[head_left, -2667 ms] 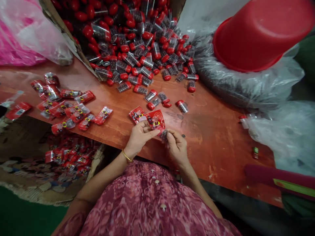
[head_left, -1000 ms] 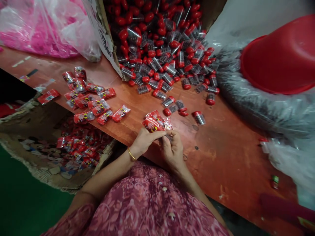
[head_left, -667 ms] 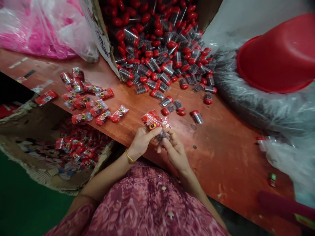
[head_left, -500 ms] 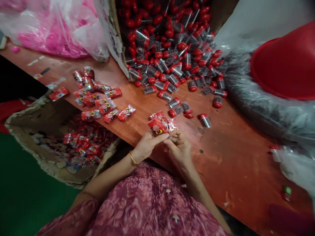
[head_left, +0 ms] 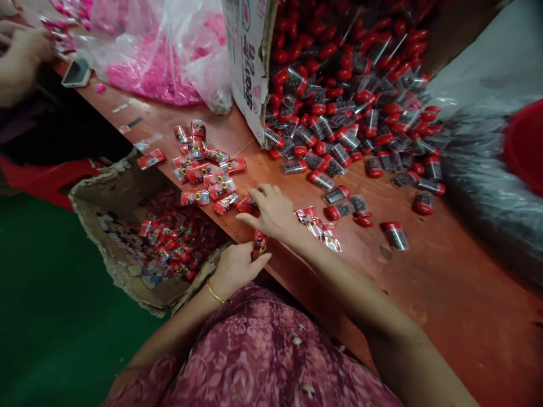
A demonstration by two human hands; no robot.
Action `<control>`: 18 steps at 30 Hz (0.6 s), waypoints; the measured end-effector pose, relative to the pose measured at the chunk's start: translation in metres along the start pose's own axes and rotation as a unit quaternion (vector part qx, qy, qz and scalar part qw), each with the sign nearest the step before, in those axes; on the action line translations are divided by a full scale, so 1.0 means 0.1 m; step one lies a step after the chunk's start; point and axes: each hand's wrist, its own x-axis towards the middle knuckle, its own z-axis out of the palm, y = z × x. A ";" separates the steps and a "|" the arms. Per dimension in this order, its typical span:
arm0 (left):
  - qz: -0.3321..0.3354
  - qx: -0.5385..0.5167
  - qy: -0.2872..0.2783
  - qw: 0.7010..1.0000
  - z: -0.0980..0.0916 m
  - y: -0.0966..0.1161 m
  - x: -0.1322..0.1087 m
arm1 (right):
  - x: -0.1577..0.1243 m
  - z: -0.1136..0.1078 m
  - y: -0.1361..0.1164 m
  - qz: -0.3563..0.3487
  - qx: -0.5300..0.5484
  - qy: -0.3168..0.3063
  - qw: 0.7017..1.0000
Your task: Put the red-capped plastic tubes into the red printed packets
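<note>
My left hand [head_left: 237, 268] is at the table's front edge, with a small red printed packet [head_left: 259, 243] between its thumb and fingers. My right hand [head_left: 271, 212] reaches across to the left, palm down, thumb and fingers apart. Another red packet [head_left: 247, 204] lies under its fingertips; whether it is gripped does not show. Beyond it, a cluster of similar red packets [head_left: 201, 169] rests on the table. To the right of my right wrist lie flat red-and-clear printed sleeves [head_left: 318, 227].
Clear vials with red caps [head_left: 335, 133] spill from a cardboard box [head_left: 250, 73]. Below the table edge, a torn carton [head_left: 95, 226] contains many red packets. Pink items fill a plastic bag [head_left: 153, 68]. A phone [head_left: 76, 72] lies near another person's hand [head_left: 25, 59]. A red tub [head_left: 526, 147] stands right.
My hands have separated and let go of the flat sleeves, which now lie on the table. My right hand moved left to the packets; my left now has a packet. The view shifted left.
</note>
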 end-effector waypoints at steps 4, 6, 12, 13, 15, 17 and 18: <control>-0.003 0.025 -0.030 0.999 -0.05 -0.02 0.02 | 0.18 0.12 -0.15 0.017 -0.049 -0.067 0.996; -0.003 0.008 -0.034 0.999 -0.06 -0.06 0.03 | 0.20 0.16 -0.13 -0.001 -0.049 -0.087 0.995; -0.006 -0.035 -0.060 0.998 -0.07 -0.18 0.08 | 0.14 0.38 0.09 -0.121 -0.018 -0.037 0.992; -0.004 -0.038 -0.061 0.997 -0.07 -0.19 0.09 | 0.12 0.41 0.12 -0.130 -0.016 -0.032 0.991; 0.000 -0.040 -0.057 0.998 -0.08 -0.22 0.10 | 0.11 0.45 0.15 -0.135 -0.013 -0.025 0.990; 0.002 -0.043 -0.051 0.998 -0.09 -0.26 0.09 | 0.10 0.45 0.14 -0.128 -0.009 -0.025 0.991; 0.002 -0.042 -0.043 0.998 -0.11 -0.28 0.08 | 0.10 0.45 0.14 -0.121 -0.007 -0.027 0.992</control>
